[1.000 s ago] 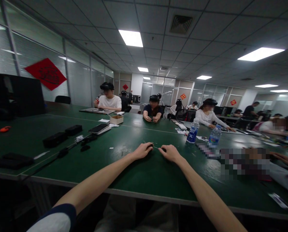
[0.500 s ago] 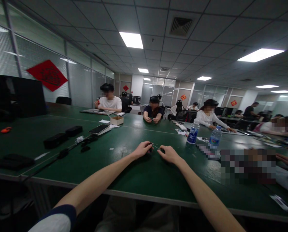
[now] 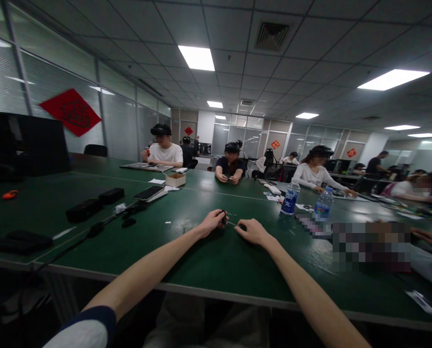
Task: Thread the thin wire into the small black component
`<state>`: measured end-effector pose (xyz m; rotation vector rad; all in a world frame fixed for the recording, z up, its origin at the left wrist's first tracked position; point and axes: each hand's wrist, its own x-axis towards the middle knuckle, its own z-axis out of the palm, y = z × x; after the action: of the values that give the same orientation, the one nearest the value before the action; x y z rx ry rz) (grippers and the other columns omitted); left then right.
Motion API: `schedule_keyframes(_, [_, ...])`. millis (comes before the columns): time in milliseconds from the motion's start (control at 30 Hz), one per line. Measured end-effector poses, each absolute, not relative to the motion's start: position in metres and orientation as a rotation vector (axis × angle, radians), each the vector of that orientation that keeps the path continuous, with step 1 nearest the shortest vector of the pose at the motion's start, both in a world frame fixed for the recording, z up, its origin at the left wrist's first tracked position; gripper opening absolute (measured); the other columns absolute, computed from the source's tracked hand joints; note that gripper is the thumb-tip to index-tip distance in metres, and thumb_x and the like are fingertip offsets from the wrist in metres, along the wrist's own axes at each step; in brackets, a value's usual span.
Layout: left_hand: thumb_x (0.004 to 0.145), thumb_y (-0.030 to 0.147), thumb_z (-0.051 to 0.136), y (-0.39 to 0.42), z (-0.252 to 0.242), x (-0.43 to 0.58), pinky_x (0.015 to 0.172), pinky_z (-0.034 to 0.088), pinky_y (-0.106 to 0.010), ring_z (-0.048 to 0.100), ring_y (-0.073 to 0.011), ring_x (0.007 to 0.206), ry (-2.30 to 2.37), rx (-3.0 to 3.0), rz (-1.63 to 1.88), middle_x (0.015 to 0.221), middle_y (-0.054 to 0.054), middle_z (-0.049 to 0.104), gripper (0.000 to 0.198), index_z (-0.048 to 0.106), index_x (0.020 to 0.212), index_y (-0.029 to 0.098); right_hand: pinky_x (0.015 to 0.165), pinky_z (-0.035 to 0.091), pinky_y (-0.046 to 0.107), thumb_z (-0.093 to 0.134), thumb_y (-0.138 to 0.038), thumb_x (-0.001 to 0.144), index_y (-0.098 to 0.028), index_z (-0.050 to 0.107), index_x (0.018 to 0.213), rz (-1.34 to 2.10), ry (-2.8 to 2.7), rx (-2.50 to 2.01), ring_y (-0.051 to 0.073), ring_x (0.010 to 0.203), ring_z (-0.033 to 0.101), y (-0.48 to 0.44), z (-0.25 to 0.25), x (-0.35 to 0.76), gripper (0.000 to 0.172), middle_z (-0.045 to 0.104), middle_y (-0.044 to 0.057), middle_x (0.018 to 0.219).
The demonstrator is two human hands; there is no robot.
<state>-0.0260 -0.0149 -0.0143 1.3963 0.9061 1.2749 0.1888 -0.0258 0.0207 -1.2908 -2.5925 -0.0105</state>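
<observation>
Both my arms reach far out over the green table (image 3: 216, 261). My left hand (image 3: 211, 221) is closed around a small dark object (image 3: 223, 217), too small to name. My right hand (image 3: 251, 230) is closed in a pinch on another small dark piece (image 3: 242, 226). A thin pale strand (image 3: 232, 223) runs between the two hands. The hands sit a short gap apart, just above or on the tabletop.
Two water bottles (image 3: 289, 198) (image 3: 324, 205) stand to the right. Black cases (image 3: 82, 210), a phone (image 3: 149, 193), a cable (image 3: 93, 227) and a small cardboard box (image 3: 175, 179) lie to the left. Several people sit across the table; another person's hand (image 3: 426, 238) rests at right.
Both hands have shifted slightly farther away across the table and lifted a little; they still hold the small dark pieces with the strand between them.
</observation>
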Motion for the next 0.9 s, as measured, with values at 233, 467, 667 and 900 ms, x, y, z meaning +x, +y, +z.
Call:
schedule_keyframes(233, [0.085,0.035,0.054,-0.016,-0.012,-0.025,0.058,0.049,-0.023,0.061,-0.0122,0.071,0.903,1.412,1.258,0.093,-0.009,0.063,0.028,0.057,0.102,0.013,0.07,0.04,0.024,0.039,-0.056,0.089,-0.025,0.065,0.104,-0.039,-2.589,-1.31,0.018,0.083,0.061,-0.024,0.018,0.188,0.043,0.068,0.005,0.092])
schedule_keyframes(467, [0.081,0.035,0.059,-0.023,-0.011,-0.025,0.065,0.053,-0.028,0.062,-0.0137,0.076,0.835,1.465,1.229,0.095,-0.01,0.064,0.03,0.057,0.102,0.013,0.072,0.04,0.025,0.036,-0.057,0.089,-0.026,0.065,0.101,-0.07,-2.609,-1.291,0.019,0.085,0.061,-0.021,0.015,0.191,0.044,0.068,0.005,0.093])
schedule_keyframes(667, [0.082,0.033,0.06,-0.025,-0.009,-0.025,0.075,0.055,-0.039,0.063,-0.0176,0.089,0.787,1.358,1.24,0.106,-0.013,0.061,0.029,0.056,0.103,0.014,0.069,0.04,0.026,0.033,-0.058,0.09,-0.025,0.064,0.101,-0.077,-2.585,-1.297,0.018,0.08,0.061,-0.021,0.015,0.191,0.047,0.067,0.005,0.088])
schedule_keyframes(900, [0.085,0.039,0.055,-0.021,-0.013,-0.027,0.077,0.054,-0.041,0.067,-0.0184,0.085,0.803,1.329,1.227,0.111,-0.015,0.061,0.031,0.051,0.104,0.015,0.068,0.039,0.025,0.031,-0.06,0.09,-0.025,0.064,0.1,-0.076,-2.535,-1.317,0.018,0.078,0.06,-0.021,0.015,0.191,0.049,0.067,0.005,0.087])
